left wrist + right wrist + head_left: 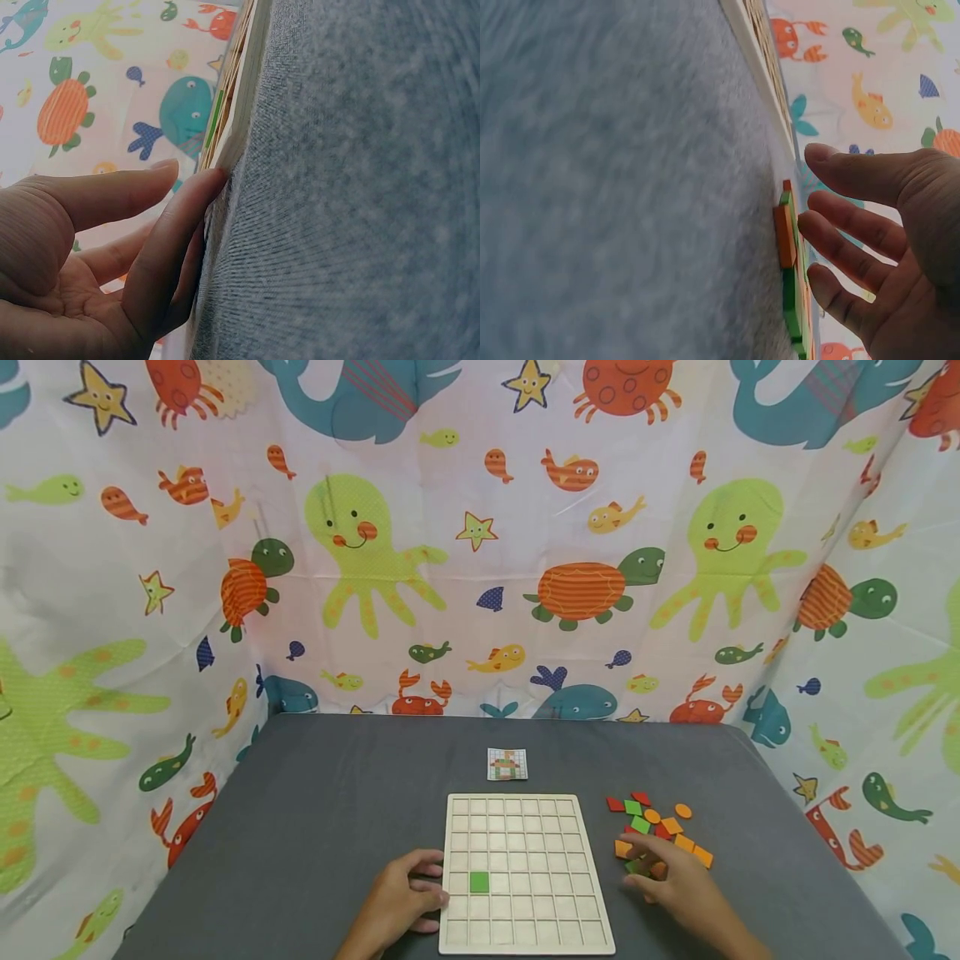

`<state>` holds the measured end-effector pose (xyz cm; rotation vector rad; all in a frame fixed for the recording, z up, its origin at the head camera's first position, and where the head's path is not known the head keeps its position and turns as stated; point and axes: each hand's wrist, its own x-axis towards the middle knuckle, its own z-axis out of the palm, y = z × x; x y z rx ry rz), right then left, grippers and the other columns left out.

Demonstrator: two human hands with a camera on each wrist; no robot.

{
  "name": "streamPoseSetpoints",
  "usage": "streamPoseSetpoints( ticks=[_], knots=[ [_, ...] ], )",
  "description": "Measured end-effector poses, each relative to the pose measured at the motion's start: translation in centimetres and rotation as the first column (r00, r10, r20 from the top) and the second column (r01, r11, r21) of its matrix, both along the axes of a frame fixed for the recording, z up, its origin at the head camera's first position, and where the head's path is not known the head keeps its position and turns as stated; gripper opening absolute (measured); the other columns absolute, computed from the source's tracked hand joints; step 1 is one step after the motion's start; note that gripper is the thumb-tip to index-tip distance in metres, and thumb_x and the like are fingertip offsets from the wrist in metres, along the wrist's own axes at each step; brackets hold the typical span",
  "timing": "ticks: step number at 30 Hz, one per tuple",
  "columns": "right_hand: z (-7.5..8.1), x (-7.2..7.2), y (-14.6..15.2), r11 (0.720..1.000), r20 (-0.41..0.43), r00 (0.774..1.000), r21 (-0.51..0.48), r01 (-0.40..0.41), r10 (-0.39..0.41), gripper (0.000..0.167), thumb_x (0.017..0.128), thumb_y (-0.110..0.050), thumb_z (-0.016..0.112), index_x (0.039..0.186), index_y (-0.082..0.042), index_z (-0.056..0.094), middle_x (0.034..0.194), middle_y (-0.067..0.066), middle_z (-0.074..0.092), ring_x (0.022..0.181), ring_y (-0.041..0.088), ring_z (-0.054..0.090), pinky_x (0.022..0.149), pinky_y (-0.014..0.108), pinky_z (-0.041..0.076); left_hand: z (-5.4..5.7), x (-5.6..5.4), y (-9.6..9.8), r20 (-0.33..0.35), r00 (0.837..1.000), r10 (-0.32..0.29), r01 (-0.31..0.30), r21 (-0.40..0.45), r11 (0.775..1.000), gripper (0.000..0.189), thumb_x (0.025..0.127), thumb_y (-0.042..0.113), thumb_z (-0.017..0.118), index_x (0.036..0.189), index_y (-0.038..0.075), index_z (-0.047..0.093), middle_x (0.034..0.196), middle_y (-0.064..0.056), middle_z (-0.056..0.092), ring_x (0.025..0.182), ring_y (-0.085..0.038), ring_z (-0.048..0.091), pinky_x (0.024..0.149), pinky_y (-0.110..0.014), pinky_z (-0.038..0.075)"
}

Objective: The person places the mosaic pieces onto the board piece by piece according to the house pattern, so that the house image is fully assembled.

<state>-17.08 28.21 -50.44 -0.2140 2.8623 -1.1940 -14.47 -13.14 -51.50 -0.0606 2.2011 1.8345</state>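
A pale wooden grid board [525, 906] lies flat on the grey table, with a single green square tile [479, 882] in one of its left cells. At the board's left edge is my left hand [401, 895]; in the left wrist view, a fingertip touches the board's rim [238, 127] while the thumb stands apart. My right hand [675, 881] hovers at the near side of a loose pile of red, green and orange tiles [640, 825]. Its fingers [855, 262] are loosely bent and nothing shows between them and the thumb. The hand hides part of the pile.
Behind the board lies a small card [507, 764] printed with a coloured grid pattern. Orange round tiles [682, 811] sit among the square ones. A sea-animal cloth [480, 610] hangs around the back and sides of the table [360, 785].
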Motion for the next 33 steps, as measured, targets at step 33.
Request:
streamPoseSetpoints(
  ticks=[33],
  knots=[
    [-0.2,-0.7,0.8,0.985,0.058,0.998,0.170,0.018,-0.028,0.059,0.078,-0.008,0.093,0.133,-0.010,0.070,0.094,-0.006,0.069,0.083,0.013,0.060,0.072,0.031,0.055,0.1,0.2,-0.1,-0.011,1.000,-0.008,0.008,0.022,1.000,0.060,0.086,-0.003,0.077,0.143,-0.003,0.060,0.127,-0.018,0.065,0.099,-0.020,0.071,0.063,-0.042,0.067]
  ],
)
